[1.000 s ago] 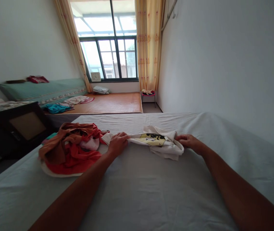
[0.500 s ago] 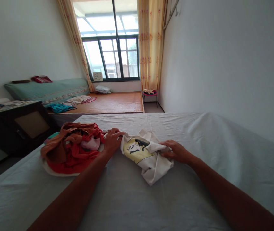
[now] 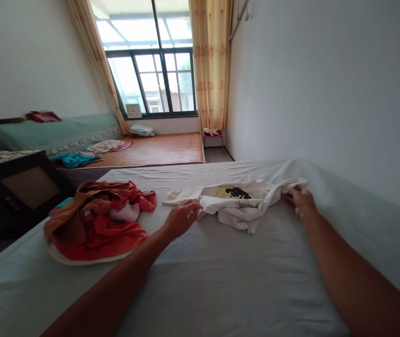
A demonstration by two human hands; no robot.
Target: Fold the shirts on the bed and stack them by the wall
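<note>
A white T-shirt point(image 3: 242, 215) with a yellow print and a black cat figure lies partly spread and creased on the pale sheet point(image 3: 228, 290). My left hand point(image 3: 182, 217) is closed on its near left edge, fingertips pinching the cloth. At the far right end, my right hand point(image 3: 301, 201) grips another edge of the shirt and lifts it slightly. Folds cover part of the print. Left of my left hand sits a heap of red and brown clothes point(image 3: 98, 224), with a pink piece among them.
Beyond the sheet is a bed with a brown mat point(image 3: 172, 147), holding blue clothing point(image 3: 75, 160) and a pale garment. A dark cabinet point(image 3: 17, 187) stands at left. A small pink stool point(image 3: 213, 135) is by the curtain, and a white wall runs along the right.
The shirt has gone from a bunched shape to a wider spread. My right hand has moved right and away with its edge; my left hand has shifted to a nearer edge.
</note>
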